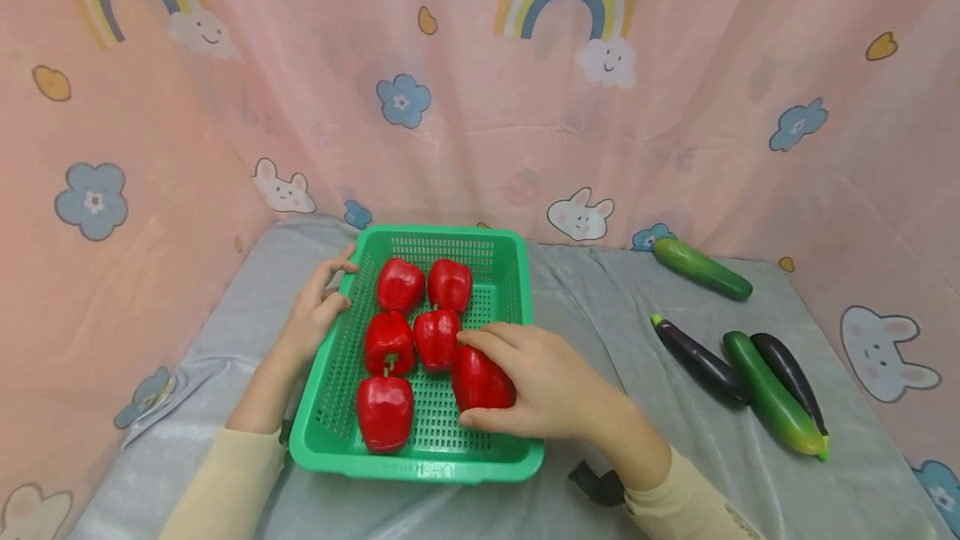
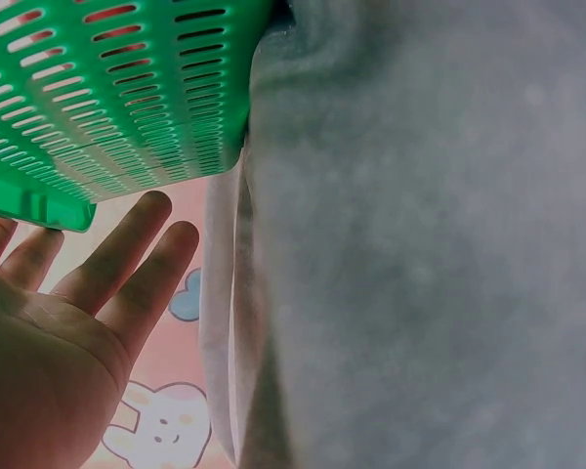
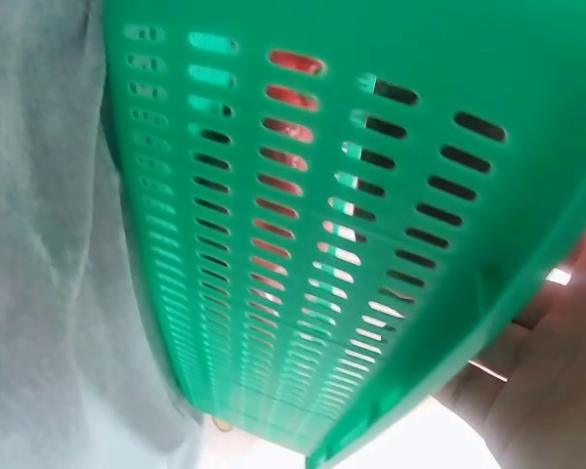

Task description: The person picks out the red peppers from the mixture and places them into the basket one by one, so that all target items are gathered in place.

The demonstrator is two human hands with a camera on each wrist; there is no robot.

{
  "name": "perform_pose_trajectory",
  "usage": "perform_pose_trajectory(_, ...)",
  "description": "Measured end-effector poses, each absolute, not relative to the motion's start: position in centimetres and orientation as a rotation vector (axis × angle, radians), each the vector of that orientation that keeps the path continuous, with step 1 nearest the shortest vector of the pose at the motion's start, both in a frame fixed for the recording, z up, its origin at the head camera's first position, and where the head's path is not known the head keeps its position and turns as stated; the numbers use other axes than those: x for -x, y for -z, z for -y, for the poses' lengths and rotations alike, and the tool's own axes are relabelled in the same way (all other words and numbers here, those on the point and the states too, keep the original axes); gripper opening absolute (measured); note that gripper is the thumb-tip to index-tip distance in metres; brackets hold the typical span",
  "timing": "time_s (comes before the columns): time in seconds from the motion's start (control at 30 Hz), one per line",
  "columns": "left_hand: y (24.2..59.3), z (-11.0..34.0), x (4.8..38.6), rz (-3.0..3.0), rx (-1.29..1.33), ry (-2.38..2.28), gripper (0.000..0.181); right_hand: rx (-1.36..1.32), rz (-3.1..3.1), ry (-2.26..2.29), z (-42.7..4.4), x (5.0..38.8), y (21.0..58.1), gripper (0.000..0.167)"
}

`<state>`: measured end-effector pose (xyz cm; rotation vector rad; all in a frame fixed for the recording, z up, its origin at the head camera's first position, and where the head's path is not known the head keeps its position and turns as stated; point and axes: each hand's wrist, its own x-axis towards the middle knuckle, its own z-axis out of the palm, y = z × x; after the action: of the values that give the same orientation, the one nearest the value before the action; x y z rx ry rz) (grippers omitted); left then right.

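Note:
A green plastic basket (image 1: pixel 420 470) with slotted walls holds several red bell peppers (image 1: pixel 385 413). My right hand (image 1: pixel 551 377) reaches over the basket's right side and grips one red bell pepper (image 1: pixel 482 382), thumb at its near side and fingers over its top. That pepper lies at the right of the others, inside the basket. At the left rim my left hand (image 1: pixel 306 317) touches the basket with its fingertips. The left wrist view shows this hand (image 2: pixel 68 332) with fingers extended beside the basket wall. In the right wrist view the basket largely hides the right hand (image 3: pixel 552 371).
To the right on the grey cloth (image 1: pixel 600 307) lie a green cucumber-like vegetable (image 1: pixel 702 270), a second one (image 1: pixel 772 394) with a yellowish end, and two dark eggplants, one left (image 1: pixel 701 361) and one right (image 1: pixel 791 377) of it. A pink patterned curtain (image 1: pixel 480 140) hangs behind.

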<state>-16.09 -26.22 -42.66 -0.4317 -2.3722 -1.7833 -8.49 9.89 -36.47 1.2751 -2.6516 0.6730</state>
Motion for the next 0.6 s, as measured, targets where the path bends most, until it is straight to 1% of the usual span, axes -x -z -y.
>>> perform_pose_trajectory(0.27,42.18,25.96,15.86,2.380,0.425,1.792,0.044,-1.295,2.632,-0.639,-9.50,8.32,37.11,0.079)
perform_pose_trajectory(0.6,42.55,26.11,15.93,2.374,0.452,1.759,0.044,-1.321,2.693,-0.625,-8.87,8.10,37.21,0.079)
